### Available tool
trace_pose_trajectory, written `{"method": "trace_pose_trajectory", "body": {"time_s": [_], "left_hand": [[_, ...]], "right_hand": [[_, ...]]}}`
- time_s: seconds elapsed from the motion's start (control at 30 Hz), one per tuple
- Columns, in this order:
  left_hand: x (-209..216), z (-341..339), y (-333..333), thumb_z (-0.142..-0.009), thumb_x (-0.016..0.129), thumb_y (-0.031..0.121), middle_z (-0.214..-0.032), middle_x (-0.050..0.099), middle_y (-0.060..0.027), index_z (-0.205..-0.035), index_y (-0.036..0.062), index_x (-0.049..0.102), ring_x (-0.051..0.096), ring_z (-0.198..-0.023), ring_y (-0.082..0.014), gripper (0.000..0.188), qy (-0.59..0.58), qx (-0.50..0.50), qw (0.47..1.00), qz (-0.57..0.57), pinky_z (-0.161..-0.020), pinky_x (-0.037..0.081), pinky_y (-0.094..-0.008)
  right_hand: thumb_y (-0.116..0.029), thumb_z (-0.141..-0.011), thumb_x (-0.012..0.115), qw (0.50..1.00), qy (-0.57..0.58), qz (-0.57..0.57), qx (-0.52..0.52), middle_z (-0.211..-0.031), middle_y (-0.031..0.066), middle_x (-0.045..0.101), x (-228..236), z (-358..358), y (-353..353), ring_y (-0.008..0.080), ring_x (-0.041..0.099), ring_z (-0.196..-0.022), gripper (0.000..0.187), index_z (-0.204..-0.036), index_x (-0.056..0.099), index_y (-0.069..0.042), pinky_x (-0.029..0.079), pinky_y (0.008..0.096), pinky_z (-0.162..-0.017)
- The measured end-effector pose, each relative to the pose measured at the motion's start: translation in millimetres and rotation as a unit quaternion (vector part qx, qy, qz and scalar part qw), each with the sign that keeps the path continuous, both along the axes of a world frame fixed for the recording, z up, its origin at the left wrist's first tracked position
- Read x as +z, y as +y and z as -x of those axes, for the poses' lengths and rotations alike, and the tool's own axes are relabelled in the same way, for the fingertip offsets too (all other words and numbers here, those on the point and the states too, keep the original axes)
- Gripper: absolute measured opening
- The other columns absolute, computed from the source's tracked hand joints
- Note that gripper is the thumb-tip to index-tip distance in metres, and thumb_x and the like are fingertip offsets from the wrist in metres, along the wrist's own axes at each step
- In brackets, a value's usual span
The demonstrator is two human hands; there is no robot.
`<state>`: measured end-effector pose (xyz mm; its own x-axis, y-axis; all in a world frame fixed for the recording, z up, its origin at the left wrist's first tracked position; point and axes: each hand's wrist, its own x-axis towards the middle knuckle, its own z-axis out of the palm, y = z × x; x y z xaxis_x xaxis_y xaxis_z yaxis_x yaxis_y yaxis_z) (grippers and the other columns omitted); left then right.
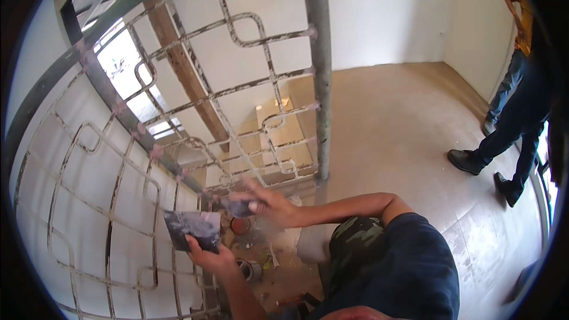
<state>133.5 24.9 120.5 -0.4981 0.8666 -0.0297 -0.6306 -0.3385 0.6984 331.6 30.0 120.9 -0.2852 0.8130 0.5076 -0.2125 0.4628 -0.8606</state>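
My left hand (214, 259) is closed on a flat dark plate (191, 231) smeared with grey and pinkish paste, its thumb lying over the front face. Just right of the plate, my right hand (277, 208) grips a small dark scraper (239, 207); motion blurs the hand and the tool. Both hands are beside the lower part of a metal railing (320, 83), whose bars have worn, patchy paint. Pink filler patches (156, 152) sit at several of its joints. I cannot tell whether the scraper touches the railing.
Below my hands stand an open can (250, 269) and a reddish round container (240, 226), among scraps on the floor. A wooden post (184, 68) rises behind the railing. Two people stand at the right, one in black shoes (466, 161).
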Motion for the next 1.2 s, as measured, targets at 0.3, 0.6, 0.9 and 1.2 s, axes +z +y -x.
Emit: {"method": "trace_pose_trajectory", "body": {"time_s": [0.3,0.6,0.9,1.2], "left_hand": [[-6.2,-6.3,12.6,-0.096,0.057,0.029,-0.129,0.057,-0.0092,-0.131,0.0029,0.052,0.057,-0.116,-0.0245,0.044,-0.023,-0.016,1.0,-0.006,-0.101,0.043,-0.0398],[-24.2,-69.7,-21.4,-0.101,0.048,0.034,-0.132,0.055,-0.0088,-0.138,0.006,0.046,0.053,-0.121,-0.0283,0.047,-0.183,-0.338,0.923,-0.03,-0.103,0.041,-0.0468],[-15.6,-49.5,-8.9,-0.099,0.052,0.029,-0.131,0.055,-0.0082,-0.136,0.0048,0.046,0.055,-0.117,-0.0247,0.044,-0.173,-0.36,0.917,-0.007,-0.1,0.044,-0.0429],[-12.2,-25.7,-4.1,-0.095,0.058,0.02,-0.124,0.061,-0.0084,-0.127,0.0025,0.055,0.059,-0.112,-0.0243,0.037,-0.117,-0.295,0.948,0.036,-0.098,0.045,-0.0404]], "right_hand": [[-0.018,-0.102,0.051,0.968,-0.022,0.161,-0.189,-0.149,0.0076,0.038,15.7,-6.0,3.9,0.0207,0.037,-0.134,0.055,-0.152,0.029,-0.009,0.026,0.0363,-0.113],[-0.026,-0.102,0.051,0.919,0.224,0.321,-0.034,-0.144,0.007,0.045,5.4,2.2,16.0,0.0168,0.041,-0.132,0.051,-0.149,0.037,-0.01,0.033,0.0336,-0.11],[-0.027,-0.102,0.052,0.962,0.124,0.242,0.038,-0.142,0.0051,0.047,1.1,-8.3,21.8,0.0142,0.048,-0.123,0.06,-0.153,0.026,-0.009,0.038,0.0315,-0.106],[-0.018,-0.089,0.062,0.844,-0.314,0.149,-0.408,-0.123,0.017,0.056,-81.1,-85.0,23.8,0.0328,0.064,-0.094,0.091,-0.155,-0.001,-0.009,0.052,0.0424,-0.079]]}}
